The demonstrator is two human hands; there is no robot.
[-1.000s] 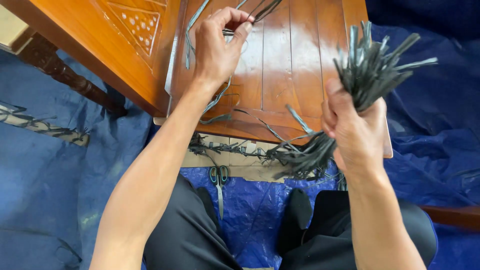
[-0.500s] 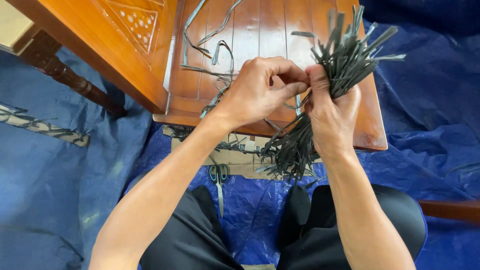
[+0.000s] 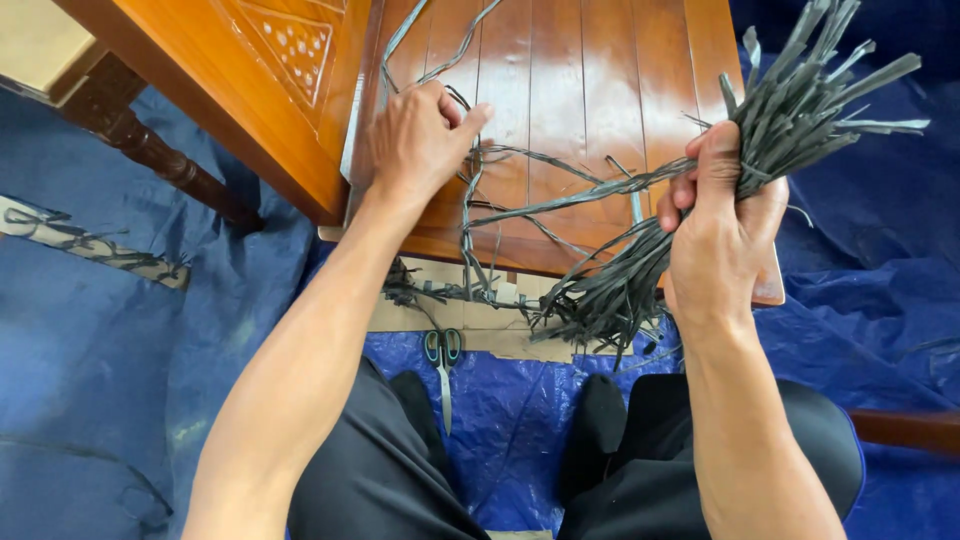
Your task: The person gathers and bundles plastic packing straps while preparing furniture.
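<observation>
Right hand (image 3: 722,225) is clenched round a thick bundle (image 3: 700,190) of dark flat strips, held over the right edge of the wooden table (image 3: 590,90). Bundle ends fan out above the fist and hang below it, down past the table edge toward the cardboard (image 3: 470,322).

Left hand (image 3: 420,140) is down on the table top, fingers curled on loose strips (image 3: 480,180). Looks like it is pinching or pressing one, but whether the fingers fully close on it I cannot tell. One long strip runs from near the left hand across to the bundle.

Progress, judging by the layout: most strips are already gathered in the bundle. What is left is a handful of strays on the table and a tangle of them at the table edge above the cardboard.

Scissors (image 3: 443,355) lie untouched on the blue tarp (image 3: 120,330) between the knees, just below the cardboard.
</observation>
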